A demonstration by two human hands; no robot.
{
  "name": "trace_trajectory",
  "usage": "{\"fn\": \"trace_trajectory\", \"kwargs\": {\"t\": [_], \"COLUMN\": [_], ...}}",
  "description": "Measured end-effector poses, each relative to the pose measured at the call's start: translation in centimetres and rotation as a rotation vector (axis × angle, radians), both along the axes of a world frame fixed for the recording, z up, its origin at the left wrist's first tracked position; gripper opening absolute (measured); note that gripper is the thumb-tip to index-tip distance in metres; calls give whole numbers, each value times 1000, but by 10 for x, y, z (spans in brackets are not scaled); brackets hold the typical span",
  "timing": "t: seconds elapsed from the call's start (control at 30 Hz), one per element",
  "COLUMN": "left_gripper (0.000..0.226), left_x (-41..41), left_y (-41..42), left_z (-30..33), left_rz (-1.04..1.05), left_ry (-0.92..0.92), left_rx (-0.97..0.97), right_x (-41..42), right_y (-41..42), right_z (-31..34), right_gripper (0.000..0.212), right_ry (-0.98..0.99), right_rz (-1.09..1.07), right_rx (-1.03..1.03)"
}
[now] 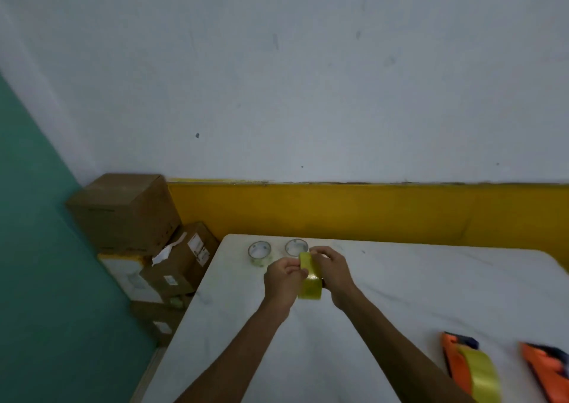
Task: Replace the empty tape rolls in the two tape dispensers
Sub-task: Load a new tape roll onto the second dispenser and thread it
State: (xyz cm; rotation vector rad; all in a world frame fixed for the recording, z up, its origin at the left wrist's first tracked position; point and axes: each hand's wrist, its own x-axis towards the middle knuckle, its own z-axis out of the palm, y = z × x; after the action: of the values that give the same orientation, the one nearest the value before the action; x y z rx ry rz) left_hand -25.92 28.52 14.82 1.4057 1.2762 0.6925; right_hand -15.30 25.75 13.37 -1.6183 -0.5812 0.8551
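Both hands hold a yellow tape roll (pixel 310 281) upright above the white table (pixel 400 294), near its far left part. My left hand (pixel 284 281) grips the roll's left side, and my right hand (pixel 334 274) grips its right side with fingers over the top. Two empty clear tape cores, one (pixel 259 253) and another (pixel 296 246), stand just beyond the hands. At the lower right lies an orange tape dispenser (pixel 462 365) with a yellow roll on it. A second orange dispenser (pixel 546 368) lies at the right edge, partly cut off.
Stacked cardboard boxes (pixel 147 233) stand on the floor left of the table, against a teal wall. A yellow-and-white wall runs behind the table's far edge.
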Motion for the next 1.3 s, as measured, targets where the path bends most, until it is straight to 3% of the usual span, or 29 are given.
{"fn": "trace_trajectory", "kwargs": {"t": [0.3, 0.67, 1.0, 1.3], "left_gripper": [15, 16, 15, 19], "left_x": [27, 136, 270, 344], "left_y": [-121, -236, -359, -414], "left_z": [-23, -30, -48, -62], "left_rz": [-146, -331, -323, -306], "left_ry": [-23, -24, -39, 0], "left_rx": [-108, -196, -284, -327], "right_x": [22, 114, 249, 323], "right_y": [-153, -291, -410, -462], "right_z": [-14, -26, -48, -63], "right_gripper": [22, 25, 26, 24], "right_ry": [21, 30, 33, 36], "right_rz": [-123, -327, -309, -297], "right_rx": [-49, -90, -123, -160]}}
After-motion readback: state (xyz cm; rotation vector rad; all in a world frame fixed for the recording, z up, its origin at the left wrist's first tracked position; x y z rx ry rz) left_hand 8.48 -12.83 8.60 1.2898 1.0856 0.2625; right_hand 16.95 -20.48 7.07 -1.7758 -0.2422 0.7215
